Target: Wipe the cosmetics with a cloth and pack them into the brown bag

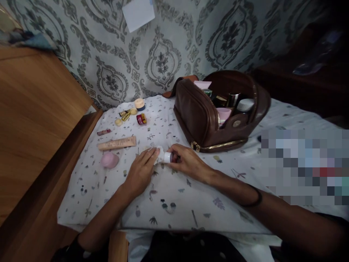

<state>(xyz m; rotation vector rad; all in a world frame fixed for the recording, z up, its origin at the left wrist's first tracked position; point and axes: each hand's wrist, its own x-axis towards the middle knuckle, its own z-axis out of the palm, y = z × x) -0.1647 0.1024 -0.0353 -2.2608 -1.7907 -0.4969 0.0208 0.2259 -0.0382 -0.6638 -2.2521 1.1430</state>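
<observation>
My left hand [143,165] presses its closed fingers over a crumpled white tissue [160,154] just above the cloth. My right hand [188,160] pinches a small white cylindrical container [168,157], whose left end meets the tissue. The fingers hide part of it, so its exact kind does not show. Left of my hands lie a peach squeeze tube [117,143] and a pink rounded item [109,160]. An open brown leather cosmetic bag [196,112] stands behind my right hand, with several cosmetics inside, among them a white-lidded jar [245,105].
At the back left are a cream-lidded jar [139,104], a small red jar [141,119], gold-coloured tubes [126,115] and a slim reddish tube [104,132]. Wooden furniture [35,109] borders the white patterned cloth [174,207] on the left. A patterned wall [160,58] rises behind.
</observation>
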